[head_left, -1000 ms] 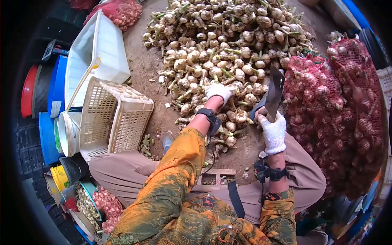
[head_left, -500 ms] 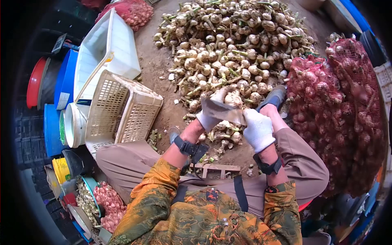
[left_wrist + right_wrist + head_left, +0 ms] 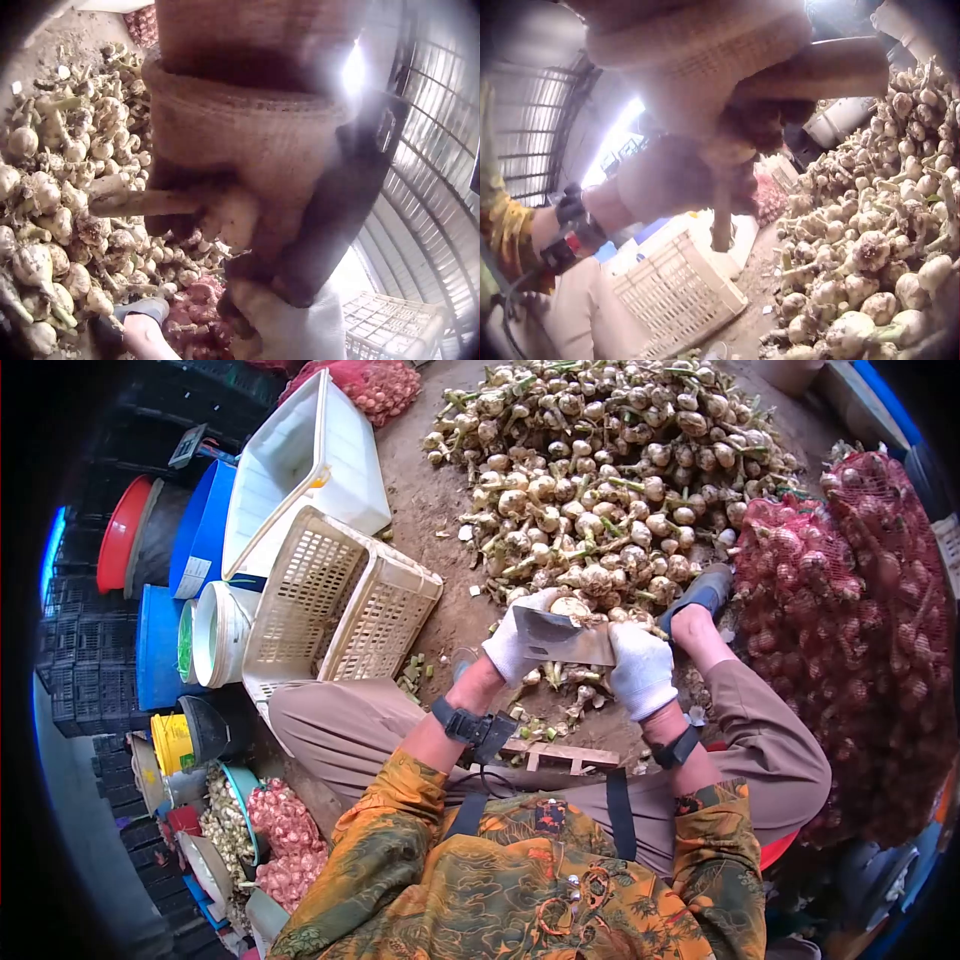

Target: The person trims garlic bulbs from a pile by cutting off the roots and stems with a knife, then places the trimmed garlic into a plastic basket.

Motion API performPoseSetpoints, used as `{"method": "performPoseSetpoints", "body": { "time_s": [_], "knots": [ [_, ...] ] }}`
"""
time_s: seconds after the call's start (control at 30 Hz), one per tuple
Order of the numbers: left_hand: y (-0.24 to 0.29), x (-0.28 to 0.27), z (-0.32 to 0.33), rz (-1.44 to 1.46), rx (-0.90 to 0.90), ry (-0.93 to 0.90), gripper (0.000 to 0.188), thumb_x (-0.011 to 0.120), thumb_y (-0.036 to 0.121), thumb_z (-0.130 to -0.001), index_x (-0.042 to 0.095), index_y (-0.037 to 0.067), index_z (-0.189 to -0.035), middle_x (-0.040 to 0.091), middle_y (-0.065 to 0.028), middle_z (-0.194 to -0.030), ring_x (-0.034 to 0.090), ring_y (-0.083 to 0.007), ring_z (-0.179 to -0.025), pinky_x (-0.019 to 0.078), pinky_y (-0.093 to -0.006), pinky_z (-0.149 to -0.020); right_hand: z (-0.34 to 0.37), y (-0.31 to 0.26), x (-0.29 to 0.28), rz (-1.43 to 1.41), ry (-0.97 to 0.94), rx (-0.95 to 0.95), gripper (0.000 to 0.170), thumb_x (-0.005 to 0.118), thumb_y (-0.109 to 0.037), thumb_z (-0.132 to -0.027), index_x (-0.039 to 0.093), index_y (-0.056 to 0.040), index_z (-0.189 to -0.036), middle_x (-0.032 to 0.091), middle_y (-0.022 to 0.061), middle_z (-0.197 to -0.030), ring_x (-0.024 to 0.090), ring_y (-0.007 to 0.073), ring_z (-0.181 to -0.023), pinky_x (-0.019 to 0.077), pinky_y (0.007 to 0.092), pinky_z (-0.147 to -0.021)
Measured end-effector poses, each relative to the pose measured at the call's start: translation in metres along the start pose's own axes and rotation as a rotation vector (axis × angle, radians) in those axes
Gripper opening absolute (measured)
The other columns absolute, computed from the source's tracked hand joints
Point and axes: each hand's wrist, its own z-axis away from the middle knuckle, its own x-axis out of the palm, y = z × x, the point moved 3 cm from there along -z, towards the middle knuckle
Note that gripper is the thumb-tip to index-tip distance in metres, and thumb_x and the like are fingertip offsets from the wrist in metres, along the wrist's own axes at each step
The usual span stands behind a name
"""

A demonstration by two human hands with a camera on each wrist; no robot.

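Note:
My gloved left hand (image 3: 512,648) grips a garlic bulb (image 3: 571,607), its long stem (image 3: 142,203) sticking out in the left wrist view. In my gloved right hand (image 3: 642,668) is a cleaver, its broad dark blade (image 3: 568,640) lying across in front of the left hand and right by the bulb. The right wrist view shows the cleaver's handle end (image 3: 851,67) jutting from the right fist, and the stem (image 3: 721,214) pointing down below the left hand (image 3: 667,176). Beyond both hands spreads a large heap of garlic bulbs (image 3: 610,490) with stems.
Red mesh sacks of garlic (image 3: 800,580) stand at the right, near a shoe (image 3: 708,588). On the left are a cream plastic crate (image 3: 385,615), a white tub (image 3: 350,470) and a white bucket (image 3: 222,635). Cut stem pieces (image 3: 412,675) lie by the crate.
The right hand has brought the cleaver from the right over to the left hand. The left hand has drawn back from the heap with a garlic bulb. The head view has shifted.

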Motion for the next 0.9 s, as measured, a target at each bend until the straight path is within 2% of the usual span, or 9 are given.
{"method": "performPoseSetpoints", "body": {
  "time_s": [0.1, 0.2, 0.33, 0.43, 0.47, 0.53, 0.67, 0.8, 0.9],
  "knots": [
    [0.02, -0.01, 0.005, 0.222, -0.262, -0.045, 0.057, 0.083, 0.016, -0.064, 0.058, 0.001, -0.113, 0.066, -0.0033, -0.088, 0.059, -0.0084, -0.082, 0.0509, -0.0257, -0.076, 0.004, 0.028, 0.013, 0.118, -0.058, 0.096, 0.023, 0.058, -0.003, -0.07, 0.062, -0.0089, -0.092, 0.063, 0.0147, -0.08, 0.065, 0.0332, -0.073, 0.0518, 0.0425, -0.063],
    [0.046, -0.021, 0.013, 0.246, -0.346, -0.116, 0.063, 0.086, 0.021, -0.061, 0.059, 0.001, -0.115, 0.066, -0.0031, -0.09, 0.06, -0.008, -0.083, 0.0511, -0.0254, -0.078, 0.005, 0.09, 0.021, 0.198, -0.376, 0.477, 0.015, 0.06, -0.01, -0.075, 0.062, -0.0052, -0.089, 0.066, 0.0178, -0.086, 0.065, 0.0357, -0.08, 0.0522, 0.0455, -0.068],
    [0.03, -0.021, 0.004, 0.203, -0.384, 0.012, 0.052, 0.082, 0.023, -0.065, 0.062, 0.003, -0.109, 0.067, -0.0057, -0.091, 0.062, -0.0108, -0.084, 0.0515, -0.0278, -0.077, -0.017, 0.021, -0.006, -0.043, -0.02, 0.226, 0.015, 0.062, -0.008, -0.074, 0.059, -0.0047, -0.089, 0.064, 0.0179, -0.082, 0.064, 0.0363, -0.079, 0.0513, 0.0449, -0.069],
    [0.007, -0.01, -0.008, -0.161, -0.106, 0.014, 0.051, 0.082, 0.021, -0.066, 0.061, 0.005, -0.109, 0.066, -0.0062, -0.092, 0.064, -0.0146, -0.083, 0.0521, -0.0285, -0.075, -0.013, -0.005, -0.014, -0.059, -0.043, 0.119, 0.016, 0.063, -0.007, -0.074, 0.058, -0.0051, -0.089, 0.063, 0.0179, -0.081, 0.063, 0.0371, -0.076, 0.0511, 0.044, -0.067],
    [0.023, -0.015, -0.009, 0.189, -0.371, 0.124, 0.056, 0.082, 0.02, -0.067, 0.057, 0.004, -0.115, 0.065, -0.0059, -0.095, 0.064, -0.0161, -0.085, 0.0528, -0.0282, -0.075, -0.009, 0.002, -0.01, -0.136, -0.004, 0.187, 0.016, 0.063, -0.008, -0.074, 0.059, -0.0054, -0.09, 0.063, 0.0177, -0.081, 0.062, 0.0373, -0.076, 0.0508, 0.0434, -0.066],
    [0.005, -0.017, -0.008, 0.617, -0.552, 0.16, 0.064, 0.082, 0.019, -0.069, 0.051, 0.003, -0.122, 0.063, -0.006, -0.098, 0.064, -0.0157, -0.088, 0.0535, -0.0277, -0.076, -0.002, 0.024, 0.0, -0.277, 0.009, 0.313, 0.017, 0.065, -0.009, -0.074, 0.061, -0.0059, -0.09, 0.063, 0.0172, -0.079, 0.062, 0.0372, -0.075, 0.0499, 0.0415, -0.065],
    [-0.006, -0.006, 0.0, 1.246, -0.458, 0.134, 0.049, 0.075, 0.025, -0.077, 0.052, 0.005, -0.115, 0.063, -0.0039, -0.099, 0.062, -0.0139, -0.086, 0.051, -0.0312, -0.078, -0.004, 0.026, -0.002, -0.407, -0.091, 0.354, 0.019, 0.065, -0.006, -0.076, 0.063, -0.0017, -0.094, 0.065, 0.017, -0.081, 0.065, 0.0317, -0.078, 0.0502, 0.038, -0.067],
    [-0.005, 0.006, 0.0, 1.098, -0.579, -0.168, 0.047, 0.072, 0.021, -0.079, 0.054, 0.001, -0.117, 0.062, -0.0041, -0.093, 0.058, -0.0124, -0.078, 0.0493, -0.0258, -0.07, -0.003, 0.029, 0.009, -0.3, -0.048, 0.286, 0.028, 0.066, -0.003, -0.078, 0.063, 0.0012, -0.105, 0.068, 0.018, -0.088, 0.068, 0.0275, -0.083, 0.0515, 0.0342, -0.071],
    [-0.002, 0.012, -0.002, 0.463, -0.385, -0.344, 0.023, 0.068, 0.013, -0.08, 0.067, 0.003, -0.102, 0.064, -0.002, -0.082, 0.059, -0.0087, -0.076, 0.0497, -0.0239, -0.068, -0.005, 0.021, -0.001, -0.199, -0.15, 0.298, 0.034, 0.067, -0.004, -0.075, 0.063, -0.0015, -0.109, 0.066, 0.0208, -0.094, 0.066, 0.034, -0.086, 0.0522, 0.0373, -0.074]
  ]
}}
